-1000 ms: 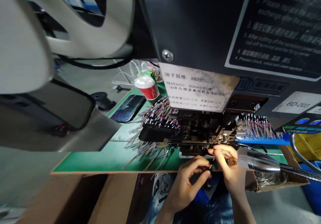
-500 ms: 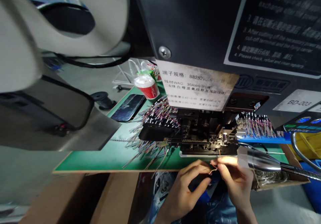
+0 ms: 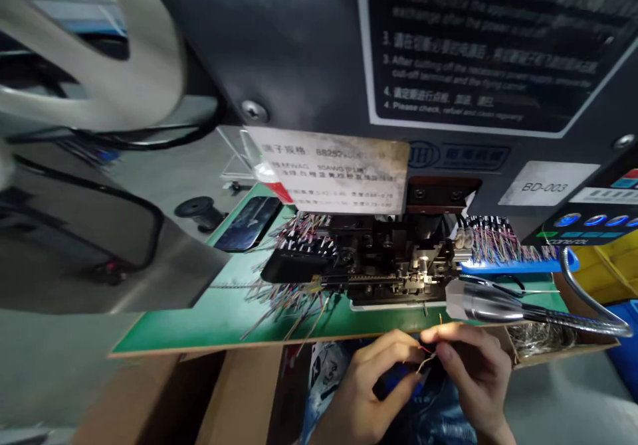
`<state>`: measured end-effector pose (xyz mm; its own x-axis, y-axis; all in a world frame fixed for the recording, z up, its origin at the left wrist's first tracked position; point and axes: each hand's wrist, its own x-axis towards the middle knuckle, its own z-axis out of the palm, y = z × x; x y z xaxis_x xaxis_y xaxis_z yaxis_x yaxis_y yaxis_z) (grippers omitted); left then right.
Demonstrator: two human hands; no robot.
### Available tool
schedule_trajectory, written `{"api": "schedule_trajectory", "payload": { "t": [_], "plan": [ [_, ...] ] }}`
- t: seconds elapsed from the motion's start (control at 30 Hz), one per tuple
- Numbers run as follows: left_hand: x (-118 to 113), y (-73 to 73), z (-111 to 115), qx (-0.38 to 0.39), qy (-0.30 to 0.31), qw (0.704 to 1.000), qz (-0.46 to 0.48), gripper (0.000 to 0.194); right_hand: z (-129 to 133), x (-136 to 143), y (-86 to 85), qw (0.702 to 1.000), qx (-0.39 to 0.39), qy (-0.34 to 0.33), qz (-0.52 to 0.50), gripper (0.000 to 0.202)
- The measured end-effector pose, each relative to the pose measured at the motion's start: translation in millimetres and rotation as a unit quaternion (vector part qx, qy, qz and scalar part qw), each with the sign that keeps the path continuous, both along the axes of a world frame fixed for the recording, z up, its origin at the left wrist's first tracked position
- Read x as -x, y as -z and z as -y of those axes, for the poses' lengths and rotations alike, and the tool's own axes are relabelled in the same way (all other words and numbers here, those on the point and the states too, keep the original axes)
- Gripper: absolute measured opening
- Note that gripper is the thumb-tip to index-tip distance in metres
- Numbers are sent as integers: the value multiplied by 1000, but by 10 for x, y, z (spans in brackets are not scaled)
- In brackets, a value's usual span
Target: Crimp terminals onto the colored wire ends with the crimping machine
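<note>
Just in front of the green table's edge, my right hand (image 3: 473, 372) pinches thin coloured wires (image 3: 427, 360) between thumb and forefinger; an orange end sticks up above the fingertips. My left hand (image 3: 381, 382) is beside it, its fingers curled around the other side of the same wires, a red and a pale strand showing. Behind the hands stands the crimping machine (image 3: 299, 53), its metal die area (image 3: 421, 279) lit by a lamp. The wire ends are apart from the die area.
A silver lamp head (image 3: 483, 302) on a flexible neck is just above my right hand. Bundles of wires (image 3: 294, 305) and a phone (image 3: 249, 222) lie on the green table (image 3: 174, 329). A blue tray (image 3: 518, 267) holds more wires. A cardboard box (image 3: 563, 352) is at right.
Both hands have moved slightly down and away from the die area with the wires. The camera view has shifted, so the machine appears further left.
</note>
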<state>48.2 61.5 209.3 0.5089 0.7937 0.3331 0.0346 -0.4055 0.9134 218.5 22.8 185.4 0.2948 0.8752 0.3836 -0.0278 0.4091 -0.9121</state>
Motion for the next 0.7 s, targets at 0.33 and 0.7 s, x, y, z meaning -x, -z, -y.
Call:
{"api": "schedule_trajectory", "payload": {
  "t": [0.33,0.7],
  "plan": [
    [-220,416,191,125,-138,981,55,21,123,-98,355,974,95,-145,-143,19],
    [-390,487,77,161,-58,983,62,30,139,-275,387,992,100,-61,-38,22]
  ]
}}
